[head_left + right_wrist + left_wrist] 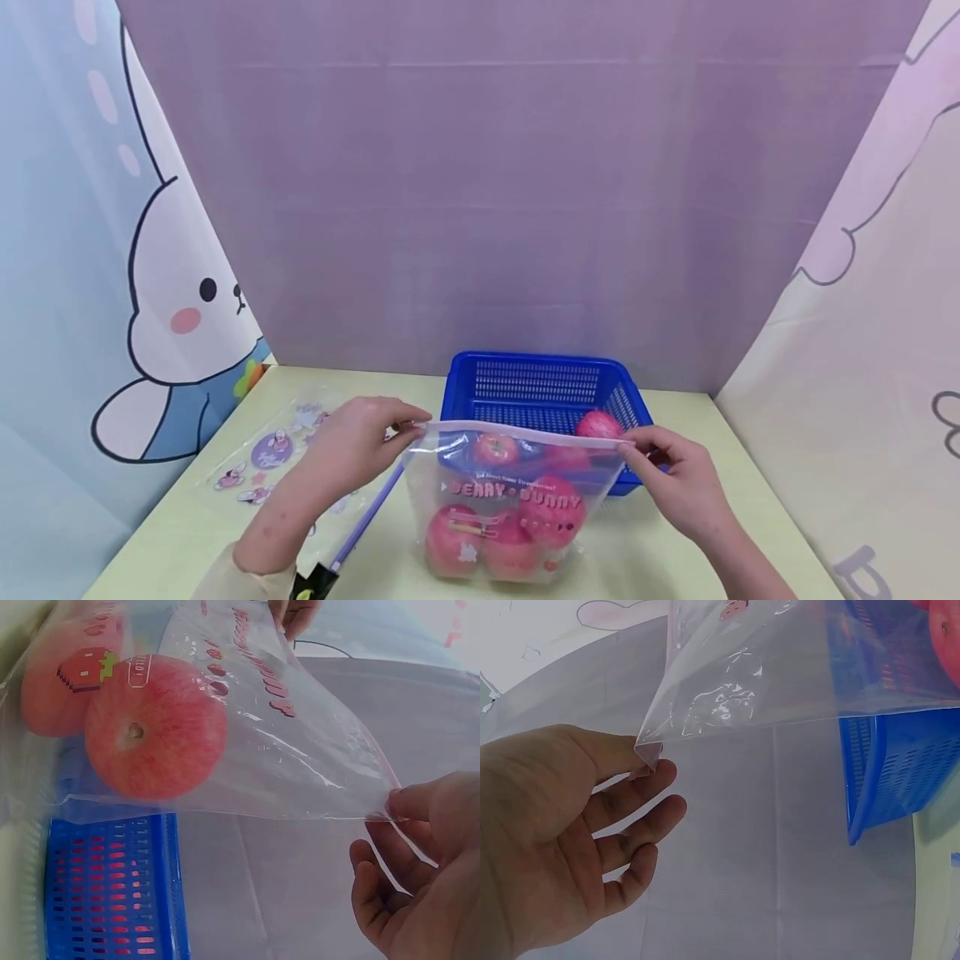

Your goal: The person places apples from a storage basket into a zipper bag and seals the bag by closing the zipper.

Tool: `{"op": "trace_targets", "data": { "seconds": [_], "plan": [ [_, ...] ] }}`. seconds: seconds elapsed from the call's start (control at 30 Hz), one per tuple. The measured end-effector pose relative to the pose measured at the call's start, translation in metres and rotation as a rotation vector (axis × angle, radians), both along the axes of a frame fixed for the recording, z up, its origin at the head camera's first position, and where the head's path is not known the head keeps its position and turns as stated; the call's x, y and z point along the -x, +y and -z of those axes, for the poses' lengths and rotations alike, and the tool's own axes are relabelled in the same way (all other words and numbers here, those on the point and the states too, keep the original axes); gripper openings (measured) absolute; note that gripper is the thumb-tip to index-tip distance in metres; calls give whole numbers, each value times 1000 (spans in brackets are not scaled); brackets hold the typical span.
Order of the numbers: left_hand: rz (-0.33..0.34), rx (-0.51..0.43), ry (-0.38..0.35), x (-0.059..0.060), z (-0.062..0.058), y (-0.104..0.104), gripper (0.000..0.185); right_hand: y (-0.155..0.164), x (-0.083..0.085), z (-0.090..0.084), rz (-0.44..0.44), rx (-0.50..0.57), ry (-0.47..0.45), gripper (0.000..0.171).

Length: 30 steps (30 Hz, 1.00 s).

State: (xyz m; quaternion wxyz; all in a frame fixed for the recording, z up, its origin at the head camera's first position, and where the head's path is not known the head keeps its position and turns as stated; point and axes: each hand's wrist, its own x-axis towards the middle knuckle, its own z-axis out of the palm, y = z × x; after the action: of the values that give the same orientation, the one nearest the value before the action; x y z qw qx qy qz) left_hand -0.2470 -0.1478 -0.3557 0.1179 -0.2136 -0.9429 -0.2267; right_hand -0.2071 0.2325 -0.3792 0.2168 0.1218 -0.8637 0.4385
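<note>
You are working over the pale green surface (180, 517), and the blue perforated plastic basket (540, 385) is the landmark to steer by. Just in front of that basket stands the clear zip-top plastic bag printed with red lettering (517, 500), its bottom resting on the surface and its top edge stretched level between your hands. Left of the basket a flat sheet of cartoon stickers (273, 454) lies near the edge, and a thin purple rod (367, 517) slants between it and the bag.

The filling looks largely done: several red apples (487, 533) sit in the bag, and only one red apple (597, 423) shows in the basket, at its near right corner. Whether that one belongs in the bag cannot be told. What appears left is the top seam, which the wrist views show taut but not clearly pressed shut.

Your left hand (360, 442) pinches the bag's left top corner between thumb and forefinger, the other fingers relaxed. Your right hand (675, 475) pinches the right top corner, fingers curled under it.
</note>
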Motion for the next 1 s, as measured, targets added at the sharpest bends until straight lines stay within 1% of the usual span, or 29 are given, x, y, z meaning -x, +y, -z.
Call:
{"op": "trace_targets", "data": {
  "seconds": [0.03,0.13,0.2,0.27,0.33,0.43,0.5,0.57,0.73,0.8,0.83,0.87,0.9,0.93,1.0],
  "plan": [
    [21,1,27,0,-1,-1,18,0,-1,-1,0,-7,15,9],
    [81,-16,142,-1,-6,-6,13,-2,-3,-4,-8,0,59,13],
    [102,-34,215,-3,-10,-7,13,-3,-6,-7,-14,22,83,16],
    [116,-47,270,-5,-15,-8,13,-3,-10,-12,-23,46,117,19],
    [116,-62,319,-7,-19,-7,14,-3,-14,-17,-45,54,159,23],
    [100,-77,392,-8,-27,-3,14,-1,-22,-29,-88,54,210,26],
    [95,-86,435,-7,-33,1,13,1,-28,-38,-110,48,224,26],
    [102,-88,464,-5,-41,6,13,4,-34,-49,-108,44,230,26],
    [130,-111,460,0,-61,21,13,9,-51,-73,-47,25,287,25],
    [131,-131,437,1,-68,28,11,11,-57,-80,-46,57,293,24],
    [134,-147,426,2,-71,31,10,13,-59,-83,-69,96,297,23],
    [142,-167,408,2,-75,35,10,14,-62,-85,-63,130,278,22],
    [152,-198,373,3,-78,39,9,15,-64,-87,-68,165,262,21],
    [162,-238,329,3,-81,43,8,16,-66,-89,-76,209,243,19],
    [180,-326,234,6,-88,52,8,18,-69,-94,-54,289,202,15]
  ]
}}
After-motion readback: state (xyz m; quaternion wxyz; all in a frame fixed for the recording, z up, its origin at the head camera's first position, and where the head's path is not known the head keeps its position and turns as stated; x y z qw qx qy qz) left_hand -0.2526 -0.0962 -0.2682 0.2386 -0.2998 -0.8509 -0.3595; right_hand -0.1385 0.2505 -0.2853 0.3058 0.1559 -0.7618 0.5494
